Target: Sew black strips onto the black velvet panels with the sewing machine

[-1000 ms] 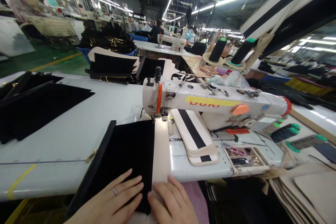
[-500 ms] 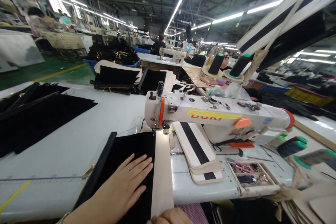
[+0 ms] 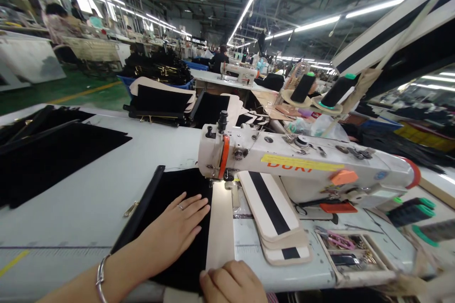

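Nearest to the wearer, the right hand (image 3: 234,284) was curled at the near end of the beige strip (image 3: 221,232); its fingertips were turned under, so one could not tell whether they were clamped on the edge or only pressed there. A little farther, the left hand (image 3: 177,227) lay flat, with its fingers slightly apart, upon the black panel (image 3: 159,246), gripping nothing. This panel rested on the white table (image 3: 81,175), the beige strip showing along its right side, and its far end reached the sewing machine (image 3: 263,151). If the two hands pushed or pulled unequally, the layers could probably slip, and the seam might wander from the black edge. On the panel's left side ran a dark rolled edge (image 3: 140,203), and just beside it lay a metal clasp (image 3: 131,209); should the cloth turn, the clasp might drag on the table and twist the work. The left fingertips were near the presser foot (image 3: 214,183), thus a careless slide forward could perhaps bring them under the needle. To the right of the strip, the striped pieces (image 3: 273,208) lay close, and a sideways swing might catch them. Beyond the machine stood the thread spools (image 3: 304,87); if a thread snagged there, the stitch could possibly tighten or break.
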Tool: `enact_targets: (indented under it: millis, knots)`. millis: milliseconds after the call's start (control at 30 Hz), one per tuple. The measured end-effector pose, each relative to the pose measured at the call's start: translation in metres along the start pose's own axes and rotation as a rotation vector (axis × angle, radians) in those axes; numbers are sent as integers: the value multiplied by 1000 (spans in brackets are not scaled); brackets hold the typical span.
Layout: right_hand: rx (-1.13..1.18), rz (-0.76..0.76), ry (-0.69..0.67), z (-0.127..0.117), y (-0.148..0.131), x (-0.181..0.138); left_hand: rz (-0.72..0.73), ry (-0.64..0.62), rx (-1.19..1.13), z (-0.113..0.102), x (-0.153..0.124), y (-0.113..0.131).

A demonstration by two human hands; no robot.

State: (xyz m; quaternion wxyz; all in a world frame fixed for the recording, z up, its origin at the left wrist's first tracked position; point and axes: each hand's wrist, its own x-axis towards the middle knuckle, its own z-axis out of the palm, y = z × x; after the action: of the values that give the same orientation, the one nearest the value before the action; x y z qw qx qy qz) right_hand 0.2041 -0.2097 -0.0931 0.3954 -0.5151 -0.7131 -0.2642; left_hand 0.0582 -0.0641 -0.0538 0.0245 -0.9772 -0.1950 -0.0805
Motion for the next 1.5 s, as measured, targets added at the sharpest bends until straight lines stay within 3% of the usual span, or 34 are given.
enact_targets:
  millis: [100, 267, 433, 667, 1100, 1500]
  knots:
    - [34, 16, -34, 1, 9, 3, 39, 35, -2, -2, -3, -1]
    - [75, 41, -155, 3, 17, 6, 183, 109, -107, -4, -35, 12]
    - [217, 104, -257, -3, 26, 11, 268, 152, -316, 18, -51, 7]
    - [292, 23, -395, -11, 47, 13, 265, 156, -359, 33, -35, -10]
    - [290, 188, -537, 1, 56, 32, 197, 175, -146, 21, -4, -16]
    - [243, 309, -701, 18, 71, 56, 134, 130, -174, 21, 32, -39]
